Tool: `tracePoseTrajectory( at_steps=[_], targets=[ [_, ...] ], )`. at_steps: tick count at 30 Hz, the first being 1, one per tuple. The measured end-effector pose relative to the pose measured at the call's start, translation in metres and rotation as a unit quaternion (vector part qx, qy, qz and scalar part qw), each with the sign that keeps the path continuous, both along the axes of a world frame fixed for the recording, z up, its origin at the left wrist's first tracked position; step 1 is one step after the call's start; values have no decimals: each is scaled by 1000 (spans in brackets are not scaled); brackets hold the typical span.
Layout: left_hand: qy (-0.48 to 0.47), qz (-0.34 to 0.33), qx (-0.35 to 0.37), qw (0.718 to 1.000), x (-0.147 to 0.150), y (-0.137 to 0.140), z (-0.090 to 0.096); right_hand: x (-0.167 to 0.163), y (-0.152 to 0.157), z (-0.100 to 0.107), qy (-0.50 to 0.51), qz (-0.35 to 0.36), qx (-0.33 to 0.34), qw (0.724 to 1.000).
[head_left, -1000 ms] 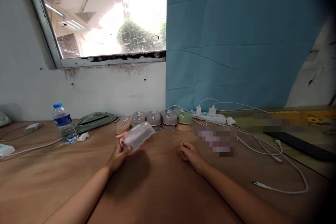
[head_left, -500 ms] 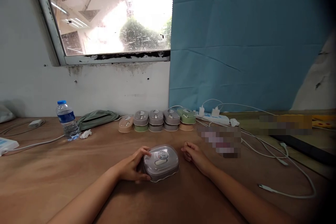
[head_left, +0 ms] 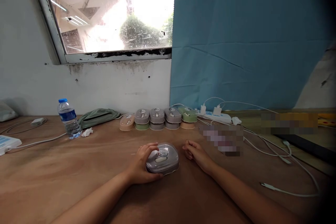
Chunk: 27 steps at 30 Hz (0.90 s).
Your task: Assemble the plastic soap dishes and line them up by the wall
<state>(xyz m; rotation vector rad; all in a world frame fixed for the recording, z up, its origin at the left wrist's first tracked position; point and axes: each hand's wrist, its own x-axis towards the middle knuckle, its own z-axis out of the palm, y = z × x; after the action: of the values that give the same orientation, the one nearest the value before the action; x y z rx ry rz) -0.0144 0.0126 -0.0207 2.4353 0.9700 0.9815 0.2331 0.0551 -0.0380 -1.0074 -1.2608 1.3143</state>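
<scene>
A grey oval lunch box in clear plastic, with a round label and a white oval piece on its lid, rests on the brown table. My left hand is closed around its left end, fingers over the top and thumb along the near side. To the right of the box, apart from it, my right hand lies on the table with its fingers curled in a loose fist; I see nothing in it. Behind them a row of similar boxes, grey, green and pinkish, stands mostly stacked in twos near the wall.
On the left are a water bottle, a green pouch and a crumpled tissue. A power strip with white chargers stands at the back right. White cables trail over the right side of the table.
My left hand has slid right and further around the box, its thumb now reaching along the near side. The box has turned slightly. My right hand stays curled in nearly the same place.
</scene>
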Motion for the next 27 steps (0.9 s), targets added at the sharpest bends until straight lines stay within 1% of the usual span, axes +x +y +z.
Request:
tracePoseTrajectory(
  at_steps=[6,9,12,15,17,19,21,23,25,27],
  targets=[
    [-6,10,-32,999,-3,0,4,-1,-2,3,-3,-1,2,1000],
    [-18,-3,-53,998,-3,-1,6,-1,-3,4,-5,1,2,1000],
    [-45,-24,-67,996,-4,1,7,-1,-2,3,-6,2,5,1000],
    [-71,-31,-78,994,-5,3,6,1,0,0,-8,6,8,1000],
    [-105,-36,-91,990,-6,4,5,2,2,-2,-10,8,10,1000],
    [-159,-46,-105,981,-6,5,3,3,3,-3,-12,9,11,1000],
    [-236,-52,-120,963,-6,8,1,3,3,-4,-14,9,12,1000],
    [-334,-26,-133,933,-9,14,-1,2,3,-3,-18,7,12,1000],
    [-444,29,-140,884,-17,25,-3,2,2,-2,-21,4,12,1000],
    [-540,110,-141,822,-31,40,-5,2,1,-1,-23,3,11,1000]
  ],
)
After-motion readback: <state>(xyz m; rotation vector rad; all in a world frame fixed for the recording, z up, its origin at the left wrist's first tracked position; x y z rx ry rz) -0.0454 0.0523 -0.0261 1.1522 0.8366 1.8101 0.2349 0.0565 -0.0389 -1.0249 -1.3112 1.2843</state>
